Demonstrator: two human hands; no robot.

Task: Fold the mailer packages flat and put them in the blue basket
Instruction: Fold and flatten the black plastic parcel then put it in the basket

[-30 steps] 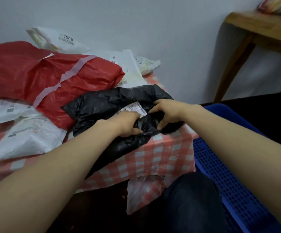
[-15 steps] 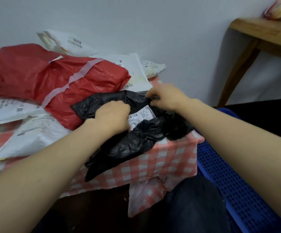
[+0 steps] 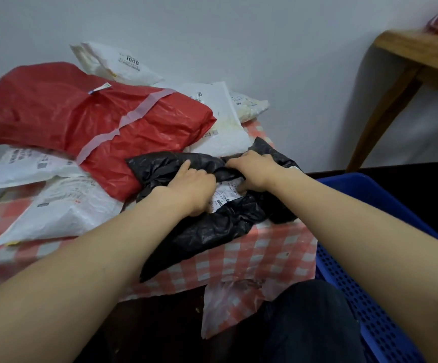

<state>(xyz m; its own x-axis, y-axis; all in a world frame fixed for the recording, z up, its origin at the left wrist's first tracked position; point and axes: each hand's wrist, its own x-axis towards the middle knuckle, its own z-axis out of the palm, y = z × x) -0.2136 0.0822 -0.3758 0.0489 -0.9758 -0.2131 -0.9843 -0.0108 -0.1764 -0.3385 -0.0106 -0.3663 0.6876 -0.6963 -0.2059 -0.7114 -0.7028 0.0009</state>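
Black mailer [image 3: 212,231] on checked tablecloth [image 3: 265,258], left hand [image 3: 189,187] and right hand [image 3: 257,171] both gripping its crumpled plastic

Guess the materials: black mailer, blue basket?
Black mailer: thin plastic film, likely polyethylene, semi-gloss; it crumples into fine shiny wrinkles where the left hand and right hand grip it. Blue basket: rigid moulded plastic, going by its regular perforated wall.

Table covered by red-and-white checked cloth [image 3: 262,255], near edge overhanging. On it: black mailer [image 3: 212,226] at near right, white mailers [image 3: 63,208] at near left, red mailer [image 3: 81,121] stacked on further white mailers [image 3: 220,132] behind.
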